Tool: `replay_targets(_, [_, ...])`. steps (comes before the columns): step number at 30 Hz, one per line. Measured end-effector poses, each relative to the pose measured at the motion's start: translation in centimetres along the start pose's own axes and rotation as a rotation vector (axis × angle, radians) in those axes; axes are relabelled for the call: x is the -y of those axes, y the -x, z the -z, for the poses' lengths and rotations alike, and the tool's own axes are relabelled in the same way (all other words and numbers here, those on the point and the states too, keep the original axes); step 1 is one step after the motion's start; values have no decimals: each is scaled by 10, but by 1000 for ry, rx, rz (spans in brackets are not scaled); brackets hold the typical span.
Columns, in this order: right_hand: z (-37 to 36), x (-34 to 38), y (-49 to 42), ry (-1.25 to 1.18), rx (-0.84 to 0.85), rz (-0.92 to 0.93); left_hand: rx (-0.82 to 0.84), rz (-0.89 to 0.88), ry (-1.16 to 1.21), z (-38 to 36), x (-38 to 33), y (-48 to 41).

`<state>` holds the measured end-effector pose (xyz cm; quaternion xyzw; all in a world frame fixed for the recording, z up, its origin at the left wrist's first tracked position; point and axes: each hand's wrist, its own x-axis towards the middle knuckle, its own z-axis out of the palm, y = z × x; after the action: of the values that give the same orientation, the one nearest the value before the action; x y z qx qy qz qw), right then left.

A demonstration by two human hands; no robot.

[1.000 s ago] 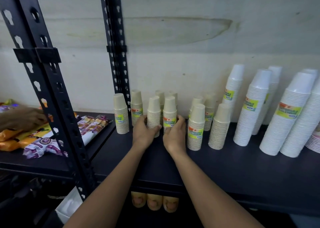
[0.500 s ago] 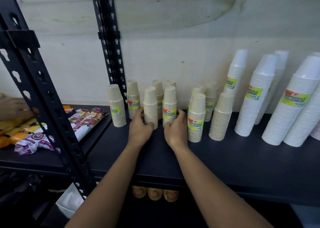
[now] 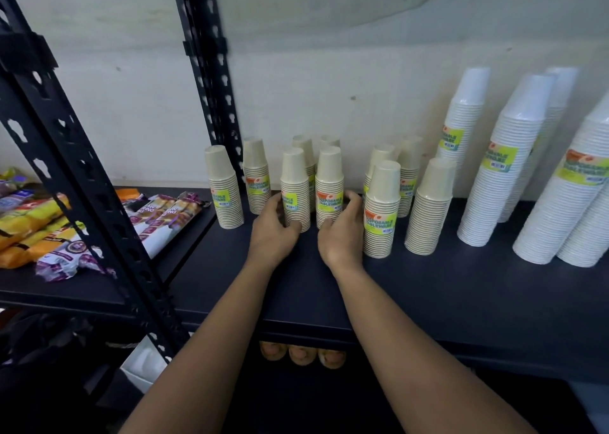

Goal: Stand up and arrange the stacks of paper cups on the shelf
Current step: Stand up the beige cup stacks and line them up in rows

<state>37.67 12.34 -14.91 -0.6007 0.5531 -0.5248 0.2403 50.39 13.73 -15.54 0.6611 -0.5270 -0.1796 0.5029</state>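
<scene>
Both hands cup the two front-centre stacks of beige cups: the left hand (image 3: 275,227) curls half-closed around the base of the left beige stack (image 3: 294,191), and the right hand (image 3: 342,227) wraps the base of the right beige stack (image 3: 329,188), fingers reaching behind it. The two stacks stand upright, side by side and almost touching.

They sit on a dark shelf (image 3: 428,288) against a pale, stained wall (image 3: 329,54), framed by black perforated uprights (image 3: 82,176). At the right lean tall white cup stacks (image 3: 504,163), the biggest items on the board. More beige stacks (image 3: 382,209) stand upright around the held pair, several behind it and others to either side. On the neighbouring shelf to the left lie packaged snacks (image 3: 59,232) in yellow, orange and purple wrappers; their print is too blurred to read.

Green-and-orange labels (image 3: 329,201) on the cup stacks read "DISPOSABLE TABLEWARE".
</scene>
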Motion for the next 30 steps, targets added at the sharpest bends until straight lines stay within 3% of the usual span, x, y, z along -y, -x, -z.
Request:
replay_targets(12, [-2,-1,-2,18,23,-10,-64,-19,-78,-14,5,-14])
replay_targets(30, [-4,-2,-4,12,32,-26,-82,2,-16,-13,2,-10])
